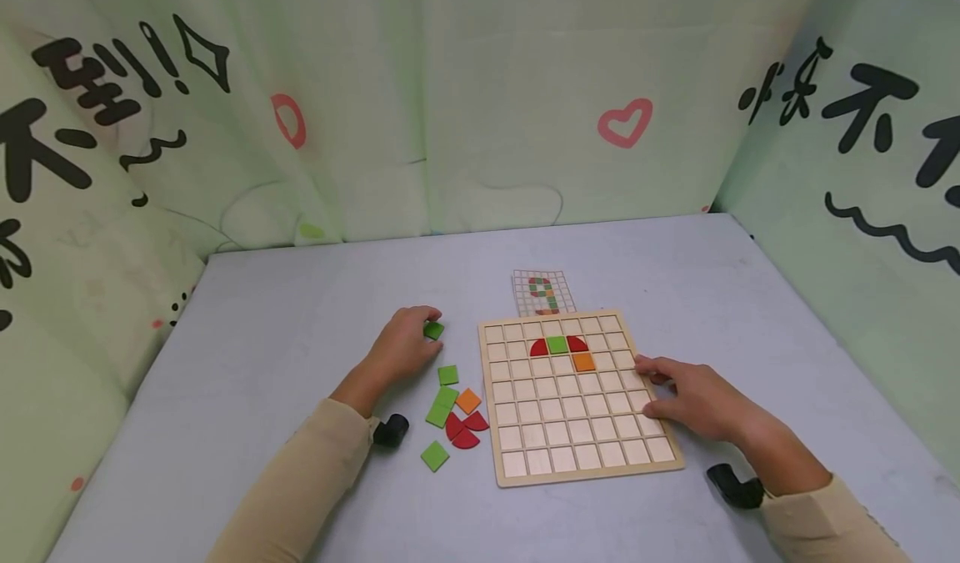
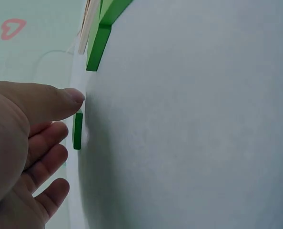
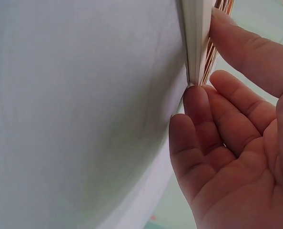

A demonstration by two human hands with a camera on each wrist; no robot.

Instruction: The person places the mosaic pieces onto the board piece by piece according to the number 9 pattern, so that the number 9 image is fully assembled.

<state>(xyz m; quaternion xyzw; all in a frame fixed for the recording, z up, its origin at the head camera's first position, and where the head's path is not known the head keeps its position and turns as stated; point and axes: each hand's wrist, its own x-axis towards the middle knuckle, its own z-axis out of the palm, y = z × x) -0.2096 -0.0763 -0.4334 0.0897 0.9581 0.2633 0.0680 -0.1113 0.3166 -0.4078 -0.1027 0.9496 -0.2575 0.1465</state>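
Note:
Toward the upper left of the board, my left hand (image 1: 403,342) is around a green square tile (image 1: 433,330), thumb on the near side and fingers on the far side. In the left wrist view, the thumb (image 2: 55,101) overlaps the upper end of that tile (image 2: 77,131), low over the table. My right hand (image 1: 701,396) holds the right edge of the gridded wooden board (image 1: 585,402), its thumb (image 3: 248,47) at the frame and fingertips along the side. On the board lie two dark red quarter-round tiles (image 1: 538,347), a green square (image 1: 557,344) between them and an orange square (image 1: 583,362) below.
Left of the board lie several loose green squares (image 1: 447,374), an orange square (image 1: 468,401) and three red quarter-rounds (image 1: 465,439). A pattern card (image 1: 542,290) with a coloured figure pokes out behind the board. Printed curtains (image 1: 510,87) surround the white table (image 1: 285,321).

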